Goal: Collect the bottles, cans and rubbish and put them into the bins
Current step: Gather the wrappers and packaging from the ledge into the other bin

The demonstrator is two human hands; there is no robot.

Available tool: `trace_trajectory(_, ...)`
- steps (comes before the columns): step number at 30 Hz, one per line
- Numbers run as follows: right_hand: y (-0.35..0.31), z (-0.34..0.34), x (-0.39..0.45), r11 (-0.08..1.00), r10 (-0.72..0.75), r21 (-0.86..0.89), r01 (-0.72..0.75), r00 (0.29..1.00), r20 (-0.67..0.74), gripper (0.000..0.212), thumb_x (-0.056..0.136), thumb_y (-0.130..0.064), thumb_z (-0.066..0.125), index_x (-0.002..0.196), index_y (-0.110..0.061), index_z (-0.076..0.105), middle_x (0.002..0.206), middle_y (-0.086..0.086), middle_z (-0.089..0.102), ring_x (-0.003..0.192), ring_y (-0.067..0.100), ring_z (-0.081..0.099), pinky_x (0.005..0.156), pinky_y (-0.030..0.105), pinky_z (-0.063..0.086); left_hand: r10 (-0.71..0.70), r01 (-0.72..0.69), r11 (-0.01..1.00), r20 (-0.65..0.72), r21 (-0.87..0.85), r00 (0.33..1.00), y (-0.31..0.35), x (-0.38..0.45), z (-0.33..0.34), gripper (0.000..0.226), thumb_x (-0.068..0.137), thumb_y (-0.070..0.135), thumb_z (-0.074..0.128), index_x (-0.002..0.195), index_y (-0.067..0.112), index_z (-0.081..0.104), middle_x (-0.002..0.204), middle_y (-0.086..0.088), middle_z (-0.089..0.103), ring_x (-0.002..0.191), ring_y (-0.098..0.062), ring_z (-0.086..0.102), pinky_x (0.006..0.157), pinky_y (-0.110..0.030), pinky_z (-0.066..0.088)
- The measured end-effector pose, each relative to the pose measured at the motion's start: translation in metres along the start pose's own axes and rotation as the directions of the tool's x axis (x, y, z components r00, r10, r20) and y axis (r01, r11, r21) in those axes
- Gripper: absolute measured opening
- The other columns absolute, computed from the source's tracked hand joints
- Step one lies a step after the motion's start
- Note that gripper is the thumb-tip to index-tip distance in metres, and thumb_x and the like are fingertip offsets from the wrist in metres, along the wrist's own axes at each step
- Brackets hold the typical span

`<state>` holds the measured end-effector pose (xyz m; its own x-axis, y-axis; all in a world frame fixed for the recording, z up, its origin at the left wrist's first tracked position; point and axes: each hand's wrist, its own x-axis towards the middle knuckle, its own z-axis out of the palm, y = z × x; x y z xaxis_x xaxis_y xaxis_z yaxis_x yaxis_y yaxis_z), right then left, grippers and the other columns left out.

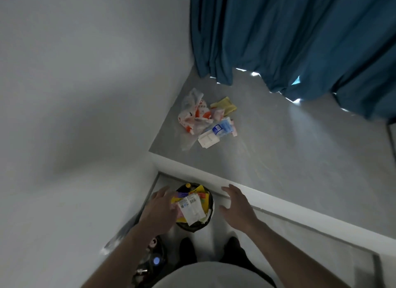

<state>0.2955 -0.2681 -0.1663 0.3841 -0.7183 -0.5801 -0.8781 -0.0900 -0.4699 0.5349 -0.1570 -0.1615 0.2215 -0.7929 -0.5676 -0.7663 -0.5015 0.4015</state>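
Note:
A small black bin stands on the floor below the ledge, heaped with wrappers; a white wrapper with barcodes lies on top. My left hand hovers over the bin's left side, fingers spread, touching or just above the wrappers. My right hand is beside the bin's right side, fingers relaxed and holding nothing. On the grey ledge lies a pile of rubbish: a crumpled white and orange plastic bag, a yellow packet, a blue and white packet and a flat white wrapper.
A second dark bin with bottles and cans stands at the lower left by my left forearm. A white wall fills the left side. A blue curtain hangs behind the ledge. My dark shoes stand just before the bin.

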Motion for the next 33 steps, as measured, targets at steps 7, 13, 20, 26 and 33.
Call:
trace_trajectory(7, 0.01, -0.052, -0.007, 0.998, -0.001, 0.063, 0.008, 0.995, -0.097, 0.066, 0.096, -0.033, 0.063, 0.155, -0.029, 0.034, 0.167, -0.003, 0.017, 0.151, 0.022, 0.024, 0.119, 0.038, 0.029, 0.04, -0.038, 0.999, -0.067, 0.034, 0.997, 0.038, 0.0, -0.04, 0.063, 0.094, 0.028, 0.057, 0.153, 0.034, 0.038, 0.167, 0.008, 0.016, 0.149, -0.024, 0.025, 0.118, -0.042, 0.033)
trace_trajectory(13, 0.043, -0.1, -0.013, 0.997, -0.02, 0.076, 0.031, 0.99, -0.136, 0.068, 0.096, -0.036, 0.062, 0.156, -0.032, 0.03, 0.168, -0.007, 0.01, 0.153, 0.021, 0.019, 0.118, 0.037, 0.029, 0.087, -0.081, 0.995, -0.095, 0.066, 0.992, 0.094, 0.009, -0.043, 0.059, 0.095, 0.032, 0.056, 0.151, 0.036, 0.039, 0.166, 0.01, 0.018, 0.147, -0.024, 0.028, 0.117, -0.042, 0.034)
trace_trajectory(20, 0.129, -0.167, -0.023, 0.997, -0.057, 0.048, 0.065, 0.988, -0.146, 0.074, 0.095, -0.042, 0.062, 0.159, -0.028, 0.026, 0.169, -0.008, 0.005, 0.153, 0.022, 0.016, 0.12, 0.035, 0.026, 0.106, -0.094, 0.992, -0.15, 0.08, 0.983, 0.19, 0.028, -0.021, 0.065, 0.09, 0.031, 0.059, 0.152, 0.037, 0.039, 0.167, 0.006, 0.017, 0.148, -0.025, 0.029, 0.116, -0.041, 0.036)
trace_trajectory(26, 0.221, -0.238, -0.028, 0.995, -0.096, -0.037, 0.092, 0.984, -0.148, 0.074, 0.093, -0.041, 0.062, 0.158, -0.03, 0.027, 0.168, -0.01, 0.004, 0.153, 0.019, 0.017, 0.118, 0.031, 0.029, 0.076, -0.065, 0.996, -0.215, 0.059, 0.974, 0.281, 0.035, 0.012, 0.067, 0.09, 0.033, 0.061, 0.153, 0.037, 0.037, 0.167, 0.004, 0.017, 0.149, -0.028, 0.028, 0.117, -0.04, 0.034)
trace_trajectory(33, 0.266, -0.292, -0.017, 0.976, -0.187, -0.132, 0.172, 0.977, -0.107, 0.077, 0.093, -0.042, 0.062, 0.159, -0.028, 0.025, 0.169, -0.004, 0.003, 0.155, 0.021, 0.014, 0.12, 0.031, 0.025, 0.032, -0.018, 0.998, -0.253, 0.057, 0.967, 0.344, 0.022, 0.037, 0.067, 0.091, 0.035, 0.061, 0.152, 0.04, 0.036, 0.168, 0.006, 0.011, 0.152, -0.027, 0.02, 0.119, -0.045, 0.032)
